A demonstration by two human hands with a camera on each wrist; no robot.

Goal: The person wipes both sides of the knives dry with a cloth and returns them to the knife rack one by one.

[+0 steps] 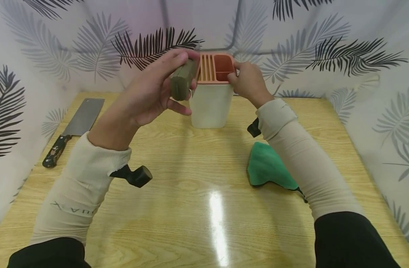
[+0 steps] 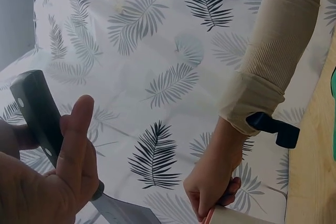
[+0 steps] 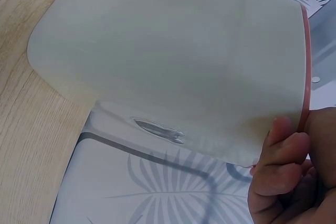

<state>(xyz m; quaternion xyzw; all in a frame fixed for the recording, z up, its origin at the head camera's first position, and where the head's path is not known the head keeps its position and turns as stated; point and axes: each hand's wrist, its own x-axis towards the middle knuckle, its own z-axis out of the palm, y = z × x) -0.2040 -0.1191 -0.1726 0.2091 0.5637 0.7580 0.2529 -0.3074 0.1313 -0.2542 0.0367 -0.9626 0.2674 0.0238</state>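
Observation:
My left hand (image 1: 154, 85) grips a kitchen knife by its dark riveted handle (image 2: 39, 114); in the head view the handle end (image 1: 181, 83) faces me. Part of the knife's steel blade (image 2: 128, 212) shows low in the left wrist view. A white knife holder (image 1: 212, 106) with an orange slotted top stands upright at the back of the table, just right of that hand. My right hand (image 1: 250, 82) pinches the holder's right rim, and the right wrist view shows its fingers (image 3: 278, 177) curled at the orange edge (image 3: 307, 61).
A cleaver (image 1: 85, 115) with a dark patterned handle lies at the table's left edge. Under my right forearm lies a green cloth-like item (image 1: 268, 167) with a dark end. Leaf-patterned curtain (image 1: 90, 48) encloses the back and sides of the wooden table (image 1: 164, 208).

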